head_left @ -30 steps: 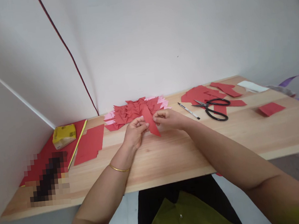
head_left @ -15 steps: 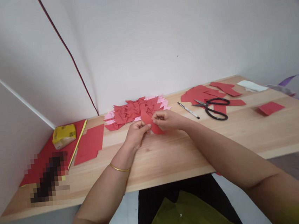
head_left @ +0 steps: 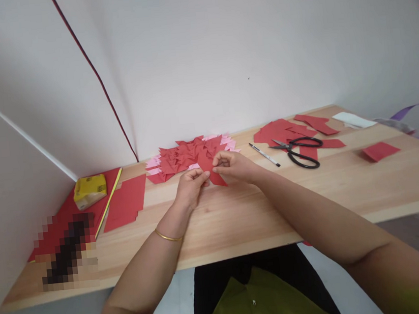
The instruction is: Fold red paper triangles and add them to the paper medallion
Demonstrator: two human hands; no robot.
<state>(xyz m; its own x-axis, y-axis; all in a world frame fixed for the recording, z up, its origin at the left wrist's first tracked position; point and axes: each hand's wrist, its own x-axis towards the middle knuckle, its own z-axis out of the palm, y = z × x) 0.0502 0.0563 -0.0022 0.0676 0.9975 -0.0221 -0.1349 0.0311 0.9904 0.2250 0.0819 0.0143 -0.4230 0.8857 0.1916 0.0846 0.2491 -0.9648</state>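
A narrow piece of red paper (head_left: 217, 179) is held up between my two hands over the middle of the table. My left hand (head_left: 191, 187) pinches its left edge between thumb and fingers. On the right edge, the thumb and fingertips of my right hand (head_left: 233, 165) are closed on the same piece. Just behind the hands lies a pile of folded red and pink paper shapes (head_left: 180, 157); the held paper overlaps part of it in view.
Black-handled scissors (head_left: 303, 153), a pen (head_left: 264, 155) and red cut pieces (head_left: 281, 131) lie right of the hands. A folded red paper (head_left: 380, 151) is farther right. At left are red sheets (head_left: 127, 204) and a yellow packet (head_left: 90, 189). The wooden table (head_left: 234, 228) meets the wall behind.
My right hand has shifted slightly left and up along the red paper, its fingers a little more bent. The paper's angle has changed slightly. My left hand has barely moved.
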